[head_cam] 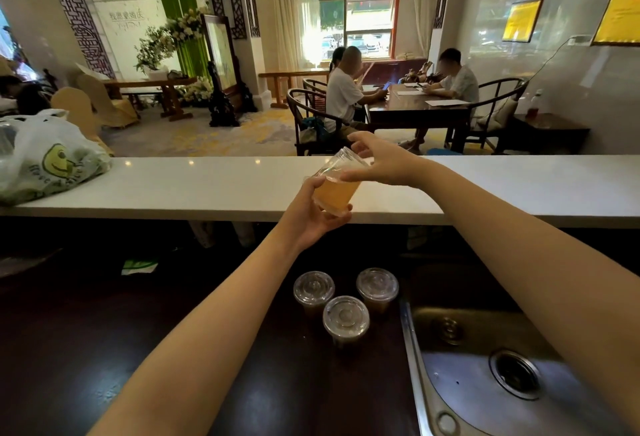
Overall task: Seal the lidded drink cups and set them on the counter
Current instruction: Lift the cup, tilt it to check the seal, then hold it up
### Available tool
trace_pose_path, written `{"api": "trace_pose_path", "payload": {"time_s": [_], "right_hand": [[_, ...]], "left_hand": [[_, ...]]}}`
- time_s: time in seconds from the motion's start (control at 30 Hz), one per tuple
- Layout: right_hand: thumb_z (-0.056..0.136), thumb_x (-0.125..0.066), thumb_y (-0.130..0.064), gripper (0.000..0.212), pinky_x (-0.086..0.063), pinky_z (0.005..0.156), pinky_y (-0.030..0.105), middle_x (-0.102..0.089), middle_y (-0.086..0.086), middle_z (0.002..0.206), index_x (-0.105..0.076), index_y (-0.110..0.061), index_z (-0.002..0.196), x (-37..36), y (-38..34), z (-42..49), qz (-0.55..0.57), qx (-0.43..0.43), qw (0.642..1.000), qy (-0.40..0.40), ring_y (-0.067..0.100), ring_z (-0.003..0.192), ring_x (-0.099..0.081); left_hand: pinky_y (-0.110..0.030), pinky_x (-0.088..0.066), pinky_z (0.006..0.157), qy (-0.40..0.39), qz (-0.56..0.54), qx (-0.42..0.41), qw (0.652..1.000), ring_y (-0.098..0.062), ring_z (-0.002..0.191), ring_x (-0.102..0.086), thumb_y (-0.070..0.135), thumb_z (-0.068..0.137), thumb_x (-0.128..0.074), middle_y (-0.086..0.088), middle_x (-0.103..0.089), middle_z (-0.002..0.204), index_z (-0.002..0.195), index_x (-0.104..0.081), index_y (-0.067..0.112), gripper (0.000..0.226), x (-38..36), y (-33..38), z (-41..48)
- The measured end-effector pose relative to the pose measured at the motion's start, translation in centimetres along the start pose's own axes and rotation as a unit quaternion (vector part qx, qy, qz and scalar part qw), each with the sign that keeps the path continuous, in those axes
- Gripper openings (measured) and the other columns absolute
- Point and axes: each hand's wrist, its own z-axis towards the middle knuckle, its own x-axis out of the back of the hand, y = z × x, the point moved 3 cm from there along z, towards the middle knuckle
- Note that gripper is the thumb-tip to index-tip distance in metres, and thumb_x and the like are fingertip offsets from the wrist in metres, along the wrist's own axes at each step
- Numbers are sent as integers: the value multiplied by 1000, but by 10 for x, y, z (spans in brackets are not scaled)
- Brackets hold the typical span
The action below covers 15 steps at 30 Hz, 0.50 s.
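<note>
Counter: white, long; bag at left end.
Hands: left hand grips tilted cup; right hand pinches its lid.
Lower top: three lidded cups beside sink.

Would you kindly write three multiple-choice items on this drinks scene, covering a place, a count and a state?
1. Where is the plastic bag?
A. In the sink
B. At the white counter's left end
C. On the dark lower worktop

2. How many lidded cups stand on the dark worktop?
A. Three
B. One
C. Five

3. How is the cup of orange drink held?
A. Upside down
B. Standing on the counter unheld
C. Tilted, in both hands

Answers:
1 B, it lies on the white counter at far left.
2 A, three lids show beside the sink.
3 C, the left hand grips its base and the right hand its top while it leans.
</note>
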Motion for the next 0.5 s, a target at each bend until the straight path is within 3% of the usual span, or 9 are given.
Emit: {"api": "trace_pose_path", "payload": {"time_s": [0.1,0.2,0.27,0.37,0.5], "right_hand": [[78,-72,-37,88,-24,109,37,-25,3,153,-19,-24,147,7,-16,3,-206,79,973,-72,23,139,-23],[82,-69,-31,82,-29,98,27,-38,4,146,-21,-21,147,5,-23,10,-224,26,957,-180,22,130,-37],[82,-68,-32,75,-33,86,20,-46,5,137,-29,-16,144,3,-24,12,-218,7,955,-201,17,113,-45],[79,-71,-33,70,-36,72,13,-49,3,124,-37,-13,137,-3,-23,12,-177,16,970,-165,12,101,-47],[72,-78,-28,76,-39,69,13,-44,-4,114,-36,-16,133,-14,-21,12,-60,50,995,-57,12,100,-47]], "left_hand": [[-35,-55,64,38,101,18,994,-35,100,-55,32,82,-62,-20,-44,134,135,-40,19,59,3,8,-1],[-34,-55,64,36,222,-5,974,-31,109,-54,29,85,-59,-15,-44,135,139,-32,23,60,0,22,-1],[-31,-54,63,45,305,-10,951,-29,110,-53,28,84,-61,-12,-44,132,140,-28,27,65,-2,35,-3],[-31,-53,70,47,399,-7,916,-26,105,-55,28,82,-66,-2,-47,117,140,-25,36,72,-7,54,-6],[-29,-49,69,52,474,-50,878,-22,98,-56,29,82,-66,1,-47,114,141,-27,35,71,-18,82,-9]]}}
